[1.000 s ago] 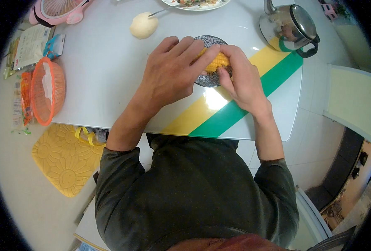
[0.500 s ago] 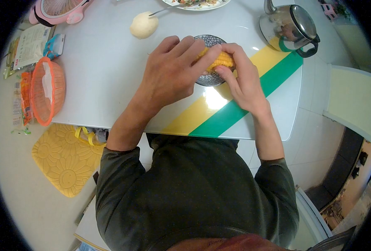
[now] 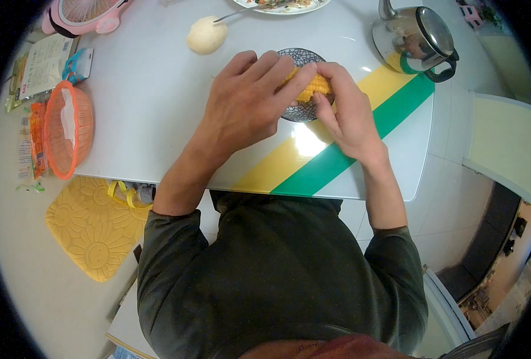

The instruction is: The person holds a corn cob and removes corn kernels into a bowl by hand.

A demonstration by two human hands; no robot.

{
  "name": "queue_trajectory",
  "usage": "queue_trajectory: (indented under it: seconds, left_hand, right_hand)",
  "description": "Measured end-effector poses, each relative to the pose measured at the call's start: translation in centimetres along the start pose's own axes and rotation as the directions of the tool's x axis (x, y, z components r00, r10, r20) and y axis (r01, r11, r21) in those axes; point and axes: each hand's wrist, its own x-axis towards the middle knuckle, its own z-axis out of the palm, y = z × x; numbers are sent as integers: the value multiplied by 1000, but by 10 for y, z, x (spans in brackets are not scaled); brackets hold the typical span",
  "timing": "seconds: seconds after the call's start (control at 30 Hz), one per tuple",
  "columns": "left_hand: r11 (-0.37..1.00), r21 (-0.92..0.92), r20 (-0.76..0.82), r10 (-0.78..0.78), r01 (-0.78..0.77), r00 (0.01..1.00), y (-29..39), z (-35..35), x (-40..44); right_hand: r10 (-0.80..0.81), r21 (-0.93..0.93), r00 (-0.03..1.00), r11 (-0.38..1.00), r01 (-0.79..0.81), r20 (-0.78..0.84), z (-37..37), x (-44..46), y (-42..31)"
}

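Note:
A yellow corn cob (image 3: 312, 88) is held between both hands above a small dish (image 3: 300, 57) with a black-and-white crackle pattern. My left hand (image 3: 244, 99) is wrapped round the cob's left end, and its fingers hide that end. At the right end, my right hand (image 3: 347, 107) grips the cob, with the thumb on the near side and the fingers over the far side. Beyond my left hand a pale round bun (image 3: 207, 35) lies on the white table (image 3: 140, 90).
A plate of food (image 3: 304, 7) with a utensil on it is at the far edge. The glass kettle (image 3: 406, 42) stands at the right. On the left are an orange basket (image 3: 86, 128), snack packets (image 3: 47, 63) and a pink fan (image 3: 101, 23).
The right thumb and fingers have shifted slightly along the cob, and the cob has turned a little. My left hand has stayed nearly still. The dish sits very slightly farther away.

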Motion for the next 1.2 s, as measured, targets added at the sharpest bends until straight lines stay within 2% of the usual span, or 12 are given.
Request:
queue_trajectory:
  seconds: [0.2,0.4,0.6,0.7,0.8,0.9,1.2]
  left_hand:
    - [1000,-21,12,-22,23,1000,-2,-2,0]
    - [999,-10,0,-43,43,999,-4,-2,0]
    - [999,-15,-6,-45,45,999,-2,-5,1]
    - [999,-23,-32,-33,32,999,-1,-4,1]
    - [1000,-21,-43,-23,23,999,-3,-3,0]
    - [1000,-8,-51,-14,14,999,-4,-2,-1]
    - [999,-31,-39,-17,15,999,-6,0,-2]
  right_hand:
    - [-5,-19,1000,1000,5,3,-1,1,-2]
    - [-75,14,997,997,75,-22,1,3,-4]
    - [30,96,998,995,-24,-51,9,5,-6]
    - [44,203,998,979,-32,-54,13,5,-3]
    - [5,203,999,979,5,-50,12,7,-3]
    - [61,252,997,966,-50,-36,11,6,-9]
    - [-26,77,1000,997,27,-18,6,6,-6]
